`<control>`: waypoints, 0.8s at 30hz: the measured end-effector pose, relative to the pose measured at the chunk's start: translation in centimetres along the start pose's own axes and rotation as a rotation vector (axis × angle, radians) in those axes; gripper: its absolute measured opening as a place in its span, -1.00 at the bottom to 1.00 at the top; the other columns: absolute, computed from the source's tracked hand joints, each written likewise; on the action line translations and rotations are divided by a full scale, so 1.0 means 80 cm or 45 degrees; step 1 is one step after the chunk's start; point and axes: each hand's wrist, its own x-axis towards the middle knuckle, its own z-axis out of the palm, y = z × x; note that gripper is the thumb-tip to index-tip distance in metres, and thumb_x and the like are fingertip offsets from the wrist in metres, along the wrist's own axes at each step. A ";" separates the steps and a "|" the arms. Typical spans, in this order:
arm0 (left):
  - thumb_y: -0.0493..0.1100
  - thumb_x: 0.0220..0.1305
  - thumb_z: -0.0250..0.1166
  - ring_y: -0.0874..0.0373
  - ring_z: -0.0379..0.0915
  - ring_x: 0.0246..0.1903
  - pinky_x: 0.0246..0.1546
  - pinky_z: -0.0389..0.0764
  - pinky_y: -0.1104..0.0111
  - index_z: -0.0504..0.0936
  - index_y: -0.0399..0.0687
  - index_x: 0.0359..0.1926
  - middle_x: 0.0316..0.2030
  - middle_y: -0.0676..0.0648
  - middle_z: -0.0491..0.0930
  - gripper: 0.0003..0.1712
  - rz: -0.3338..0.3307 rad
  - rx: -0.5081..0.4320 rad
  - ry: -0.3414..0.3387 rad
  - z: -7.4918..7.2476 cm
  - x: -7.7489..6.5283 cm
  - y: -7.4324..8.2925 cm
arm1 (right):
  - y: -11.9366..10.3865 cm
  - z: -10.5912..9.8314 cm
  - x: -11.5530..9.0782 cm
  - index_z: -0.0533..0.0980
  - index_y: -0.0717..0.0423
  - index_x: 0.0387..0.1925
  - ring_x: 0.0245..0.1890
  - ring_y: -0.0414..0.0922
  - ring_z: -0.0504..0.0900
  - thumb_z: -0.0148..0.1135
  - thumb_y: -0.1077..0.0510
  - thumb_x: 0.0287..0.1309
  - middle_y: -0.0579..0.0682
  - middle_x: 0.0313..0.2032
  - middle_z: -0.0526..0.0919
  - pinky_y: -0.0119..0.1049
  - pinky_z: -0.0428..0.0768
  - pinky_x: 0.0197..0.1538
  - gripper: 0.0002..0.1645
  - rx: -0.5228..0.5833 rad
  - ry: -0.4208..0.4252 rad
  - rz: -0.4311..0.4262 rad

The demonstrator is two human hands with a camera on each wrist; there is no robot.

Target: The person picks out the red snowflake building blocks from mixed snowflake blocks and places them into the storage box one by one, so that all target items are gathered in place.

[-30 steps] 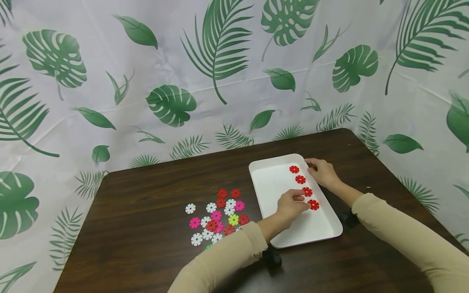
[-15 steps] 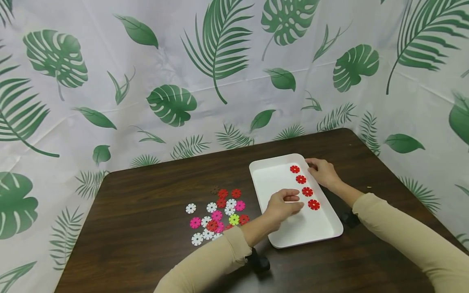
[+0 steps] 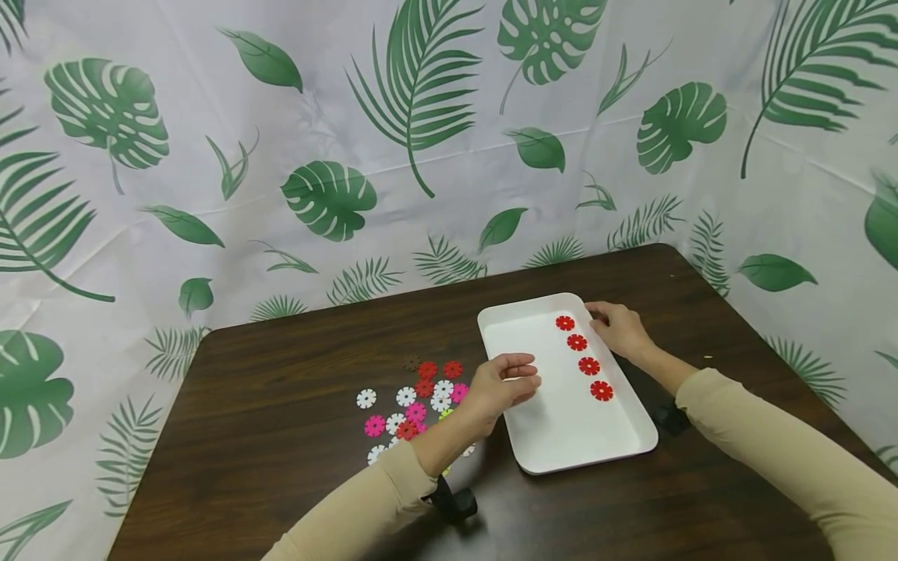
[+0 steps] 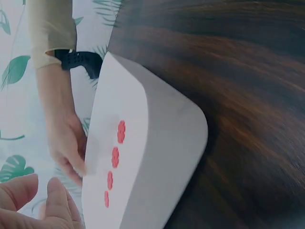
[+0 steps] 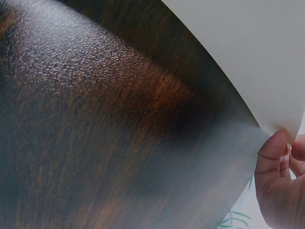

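A white tray (image 3: 554, 436) lies on the table, with several red notched discs (image 3: 588, 366) in a slanting row along its right side. My left hand (image 3: 496, 389) hovers over the tray's left edge, holding nothing; the left wrist view shows a gap between its thumb and fingers (image 4: 57, 202). At the far right rim, my right hand (image 3: 620, 331) pinches the tray's edge between thumb and fingers, as the right wrist view shows at the tray's corner (image 5: 267, 95). Left of the tray lies a loose cluster of notched discs in white (image 3: 366, 398), pink (image 3: 375, 425), red and yellow-green, partly hidden by my left forearm.
The dark wooden table (image 3: 281, 436) reaches back to a leaf-patterned cloth (image 3: 421, 117). A brown disc (image 3: 411, 363) sits at the back of the cluster, hard to see against the wood. Black wrist cameras (image 3: 454, 502) hang under both wrists.
My left hand has moved left from the nearest red discs to the tray's left edge, its fingers leaving them in the row. The right hand stays at the rim.
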 end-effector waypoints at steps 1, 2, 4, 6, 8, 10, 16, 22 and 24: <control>-0.42 0.14 0.27 0.25 0.54 -0.34 -0.10 0.61 0.28 0.50 -0.37 0.04 -0.21 -0.17 0.58 -0.60 0.008 -0.005 0.001 -0.005 -0.002 0.001 | 0.000 0.000 0.000 0.28 0.34 0.26 -0.34 0.02 0.51 0.02 0.26 0.31 0.28 -0.18 0.53 -0.12 0.66 -0.18 -0.49 0.004 -0.002 0.001; -0.42 0.15 0.26 0.25 0.53 -0.34 -0.09 0.61 0.27 0.49 -0.38 0.05 -0.20 -0.18 0.58 -0.60 0.014 -0.012 0.004 -0.009 -0.003 0.002 | 0.000 -0.001 0.000 0.28 0.34 0.26 -0.33 0.02 0.52 0.02 0.26 0.31 0.29 -0.18 0.53 -0.11 0.66 -0.17 -0.48 0.008 -0.005 0.003; -0.41 0.16 0.26 0.26 0.54 -0.33 -0.09 0.61 0.27 0.47 -0.40 0.07 -0.17 -0.21 0.58 -0.58 0.024 -0.003 0.001 -0.018 -0.007 0.003 | -0.001 -0.001 -0.001 0.27 0.34 0.27 -0.32 0.03 0.52 0.02 0.26 0.31 0.29 -0.16 0.52 -0.09 0.65 -0.16 -0.48 0.013 -0.010 0.006; -0.40 0.17 0.26 0.27 0.54 -0.32 -0.08 0.60 0.27 0.46 -0.42 0.08 -0.16 -0.21 0.58 -0.57 0.025 0.010 -0.001 -0.027 -0.011 0.003 | -0.001 -0.001 -0.001 0.27 0.34 0.27 -0.31 0.03 0.52 0.02 0.26 0.31 0.29 -0.16 0.52 -0.08 0.65 -0.16 -0.48 0.015 -0.012 0.007; -0.38 0.19 0.25 0.27 0.55 -0.30 -0.07 0.60 0.27 0.45 -0.42 0.09 -0.16 -0.19 0.57 -0.56 0.020 0.024 -0.005 -0.036 -0.014 0.003 | -0.001 -0.001 -0.002 0.27 0.34 0.27 -0.32 0.03 0.52 0.02 0.26 0.31 0.29 -0.17 0.53 -0.09 0.65 -0.15 -0.48 0.014 -0.013 0.007; -0.37 0.20 0.25 0.26 0.56 -0.28 -0.06 0.59 0.27 0.44 -0.42 0.10 -0.16 -0.18 0.58 -0.56 0.019 0.035 -0.011 -0.045 -0.016 0.001 | -0.001 -0.001 -0.002 0.27 0.34 0.26 -0.33 0.03 0.53 0.02 0.27 0.31 0.29 -0.17 0.53 -0.09 0.65 -0.16 -0.48 0.010 -0.011 0.002; -0.38 0.20 0.24 0.20 0.60 -0.24 -0.02 0.57 0.23 0.45 -0.44 0.08 -0.19 -0.15 0.60 -0.58 0.018 0.029 0.022 -0.077 -0.024 0.000 | -0.002 -0.002 0.000 0.27 0.35 0.26 -0.31 0.04 0.53 0.02 0.27 0.31 0.30 -0.14 0.53 -0.07 0.64 -0.13 -0.48 0.006 -0.013 -0.010; -0.37 0.23 0.22 0.18 0.59 -0.21 0.00 0.56 0.23 0.42 -0.47 0.10 -0.20 -0.12 0.58 -0.57 0.035 0.047 0.076 -0.108 -0.030 -0.001 | -0.001 -0.003 0.001 0.28 0.36 0.25 -0.32 0.05 0.55 0.03 0.27 0.30 0.33 -0.12 0.54 -0.07 0.64 -0.15 -0.49 -0.003 -0.004 -0.026; -0.36 0.24 0.21 0.17 0.59 -0.19 0.03 0.54 0.20 0.42 -0.46 0.11 -0.16 -0.16 0.57 -0.57 0.031 0.051 0.094 -0.117 -0.032 -0.002 | -0.002 -0.002 0.001 0.28 0.35 0.25 -0.31 0.05 0.56 0.03 0.27 0.30 0.33 -0.11 0.54 -0.07 0.64 -0.15 -0.48 -0.001 -0.008 -0.023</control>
